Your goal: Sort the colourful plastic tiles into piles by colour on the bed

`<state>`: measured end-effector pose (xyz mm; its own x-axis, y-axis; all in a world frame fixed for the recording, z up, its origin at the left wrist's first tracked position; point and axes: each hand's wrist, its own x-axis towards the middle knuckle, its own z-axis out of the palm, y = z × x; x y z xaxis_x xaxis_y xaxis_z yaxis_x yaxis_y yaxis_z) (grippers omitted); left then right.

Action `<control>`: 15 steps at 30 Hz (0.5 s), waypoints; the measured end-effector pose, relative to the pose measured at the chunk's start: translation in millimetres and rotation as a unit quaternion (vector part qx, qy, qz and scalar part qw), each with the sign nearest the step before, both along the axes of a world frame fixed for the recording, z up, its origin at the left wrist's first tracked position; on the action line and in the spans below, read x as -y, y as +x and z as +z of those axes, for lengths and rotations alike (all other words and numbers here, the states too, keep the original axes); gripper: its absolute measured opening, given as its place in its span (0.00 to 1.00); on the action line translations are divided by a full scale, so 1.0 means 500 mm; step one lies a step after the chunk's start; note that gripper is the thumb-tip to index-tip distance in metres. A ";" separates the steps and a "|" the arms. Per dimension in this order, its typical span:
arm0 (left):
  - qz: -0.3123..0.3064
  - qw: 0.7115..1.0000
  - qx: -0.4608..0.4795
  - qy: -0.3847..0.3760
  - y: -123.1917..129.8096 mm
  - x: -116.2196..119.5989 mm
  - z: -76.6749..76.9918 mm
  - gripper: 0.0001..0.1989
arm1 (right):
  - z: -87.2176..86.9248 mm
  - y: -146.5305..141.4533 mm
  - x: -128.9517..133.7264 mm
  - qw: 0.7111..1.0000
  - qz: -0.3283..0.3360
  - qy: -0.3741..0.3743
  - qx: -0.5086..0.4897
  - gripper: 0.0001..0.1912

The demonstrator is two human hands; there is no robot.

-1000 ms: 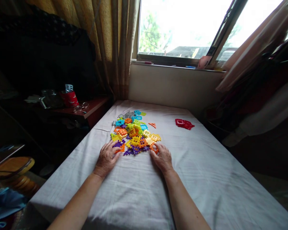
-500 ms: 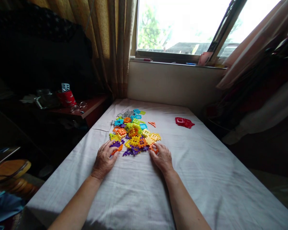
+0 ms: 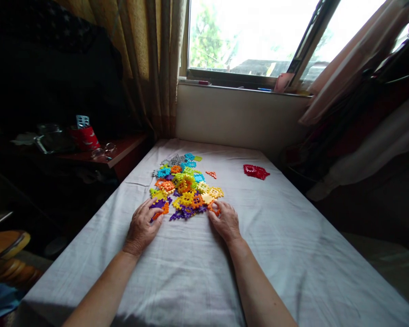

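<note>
A heap of interlocking plastic tiles (image 3: 187, 183) with toothed edges lies on the sheet-covered surface (image 3: 187, 268), in yellow, orange, lime, blue, purple and grey. My left hand (image 3: 143, 225) rests at the heap's near left corner, its fingers apart and touching a purple tile (image 3: 158, 204) and an orange tile (image 3: 164, 209). At the near right corner, my right hand (image 3: 226, 220) lies with fingers loosely spread against another orange tile (image 3: 213, 208). Neither hand grips a tile. Parts of the tiles under the fingertips are hidden.
Red tiles (image 3: 256, 172) sit apart on the right, and a small orange triangle (image 3: 211, 174) lies beyond the heap. A side table (image 3: 129, 147) at left carries a red cup (image 3: 84, 138) and eyeglasses (image 3: 104, 150). Clothes (image 3: 357, 59) hang at right near the window.
The camera has turned slightly right, so everything appears a little further left. My hands and the tiles keep nearly the same places relative to one another.
</note>
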<state>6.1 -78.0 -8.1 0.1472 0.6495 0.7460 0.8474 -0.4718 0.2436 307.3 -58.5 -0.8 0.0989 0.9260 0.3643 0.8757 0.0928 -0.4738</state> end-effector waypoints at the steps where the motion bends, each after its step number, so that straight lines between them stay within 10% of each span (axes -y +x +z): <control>1: -0.002 1.000 0.000 -0.003 0.000 0.000 0.000 0.08 | -0.003 0.001 -0.001 1.000 0.002 0.008 -0.004 0.17; 9: -0.025 0.999 -0.012 -0.023 0.005 0.000 0.003 0.09 | -0.001 0.003 -0.004 1.000 -0.016 0.003 -0.004 0.18; 15: -0.033 0.999 -0.012 -0.026 0.005 0.001 0.007 0.10 | 0.008 0.082 -0.017 0.980 -0.197 -0.012 -0.024 0.20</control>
